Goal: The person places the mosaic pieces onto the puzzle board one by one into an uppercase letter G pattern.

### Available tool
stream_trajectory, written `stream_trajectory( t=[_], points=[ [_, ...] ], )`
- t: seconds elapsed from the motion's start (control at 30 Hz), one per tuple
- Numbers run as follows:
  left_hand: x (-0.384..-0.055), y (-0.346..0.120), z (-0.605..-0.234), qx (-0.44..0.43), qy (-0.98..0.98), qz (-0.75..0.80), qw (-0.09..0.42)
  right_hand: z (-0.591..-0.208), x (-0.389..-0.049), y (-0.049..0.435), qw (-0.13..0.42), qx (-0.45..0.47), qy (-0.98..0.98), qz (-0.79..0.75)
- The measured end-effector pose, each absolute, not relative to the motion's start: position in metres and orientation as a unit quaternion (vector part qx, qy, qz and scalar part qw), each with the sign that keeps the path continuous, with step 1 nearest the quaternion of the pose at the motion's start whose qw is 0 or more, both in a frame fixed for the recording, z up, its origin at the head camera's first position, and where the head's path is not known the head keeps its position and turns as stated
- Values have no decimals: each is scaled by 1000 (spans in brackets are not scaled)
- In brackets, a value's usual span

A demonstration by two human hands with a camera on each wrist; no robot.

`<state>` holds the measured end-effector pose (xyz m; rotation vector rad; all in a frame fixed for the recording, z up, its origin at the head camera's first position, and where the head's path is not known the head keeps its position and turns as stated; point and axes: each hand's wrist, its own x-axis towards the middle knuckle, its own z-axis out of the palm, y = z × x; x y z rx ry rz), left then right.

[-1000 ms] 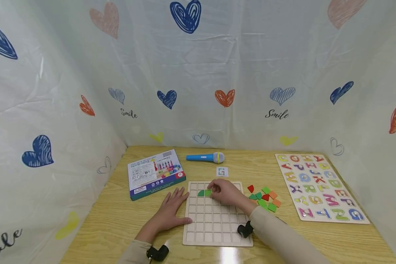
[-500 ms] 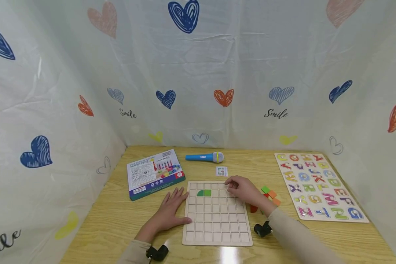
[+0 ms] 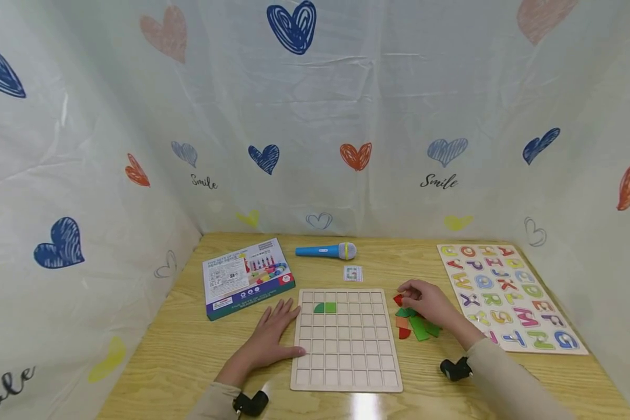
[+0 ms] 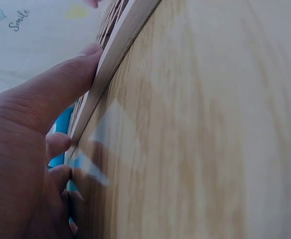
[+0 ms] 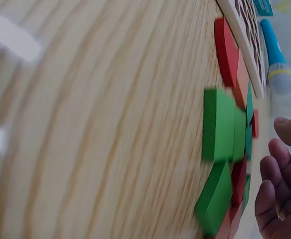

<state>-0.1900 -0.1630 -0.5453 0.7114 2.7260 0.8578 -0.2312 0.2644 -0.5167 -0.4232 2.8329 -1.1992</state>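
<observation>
1. Touching the left edge of the grid board (image 3: 346,361): left hand (image 3: 270,340), fingers spread.
2. Right hand (image 3: 431,304), thumb and fingers apart, at the loose pieces (image 3: 419,328) beyond the board's right edge.
3. Near the board's far-left corner: two green pieces (image 3: 329,307).

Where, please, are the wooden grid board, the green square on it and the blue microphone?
Wooden grid board (image 3: 346,343), head view, bare grid near its middle.
Green square (image 3: 331,307), head view, middle of its face.
Blue microphone (image 3: 322,251), head view, on its handle.
</observation>
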Motion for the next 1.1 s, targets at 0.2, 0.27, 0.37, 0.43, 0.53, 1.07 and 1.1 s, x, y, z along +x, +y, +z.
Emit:
stream_trajectory(
  t=[0.2,0.27,0.37,0.43,0.53,1.07,1.1],
  points=[
    [-189,-162,-545,239,919,295,102,-517,-222,292,17,-102,924,-368],
    [-189,-162,-545,239,919,294,104,-516,-219,300,17,-92,926,-366],
    [-188,-162,-545,240,920,294,102,-516,-213,311,18,-78,930,-359],
    [-188,-162,-544,240,920,293,103,-516,-211,317,22,-71,933,-353],
    [-188,-163,-543,239,920,292,103,-516,-208,321,33,-59,939,-338],
    [-188,-163,-544,237,919,297,106,-515,-208,314,44,-65,946,-314],
    [-189,-163,-544,237,920,295,104,-515,-208,315,41,-67,946,-313]
  ],
)
